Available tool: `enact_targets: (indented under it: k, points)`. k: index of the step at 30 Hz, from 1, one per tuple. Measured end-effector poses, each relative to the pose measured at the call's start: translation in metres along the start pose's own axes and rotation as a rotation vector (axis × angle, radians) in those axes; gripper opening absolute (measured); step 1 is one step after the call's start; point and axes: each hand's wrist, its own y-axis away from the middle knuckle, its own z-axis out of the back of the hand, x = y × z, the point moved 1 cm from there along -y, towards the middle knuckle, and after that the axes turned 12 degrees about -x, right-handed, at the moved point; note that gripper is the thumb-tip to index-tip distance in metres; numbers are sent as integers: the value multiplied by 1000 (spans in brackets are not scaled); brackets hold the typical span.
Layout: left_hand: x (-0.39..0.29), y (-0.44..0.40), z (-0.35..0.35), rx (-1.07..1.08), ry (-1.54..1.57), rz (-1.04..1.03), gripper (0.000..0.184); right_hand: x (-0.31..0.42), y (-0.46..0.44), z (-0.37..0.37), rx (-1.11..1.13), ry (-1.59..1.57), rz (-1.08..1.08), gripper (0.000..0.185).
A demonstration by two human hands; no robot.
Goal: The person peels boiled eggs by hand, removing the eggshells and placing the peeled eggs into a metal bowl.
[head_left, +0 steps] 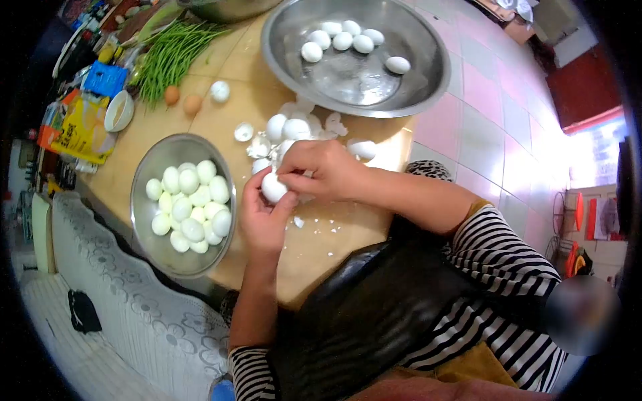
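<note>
Tan desk (348,250), pink-and-grey tiled floor (468,134) beyond, steel basin (435,73) at the far edge. Left hand (264,220) cups a white egg (273,188) over the desk, fingers curled round it, while my right hand (324,170) pinches at its top, nearly closed; likely steadying against picking. Peeled eggs (192,230) sit in the steel bowl (135,214) left of the hands, probably so they stay apart from the shell bits (299,222).
</note>
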Motion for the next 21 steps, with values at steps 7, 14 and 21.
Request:
enact_targets:
  k: [7,14,21]
  points:
    - [-3,4,-5,25,25,29,56,-3,0,-3,-16,62,-27,12]
    - [-3,0,-1,1,-5,11,58,-13,-6,4,-64,238,10,14]
    - [-21,1,-3,14,45,55,57,-15,-10,11,-12,379,-35,21]
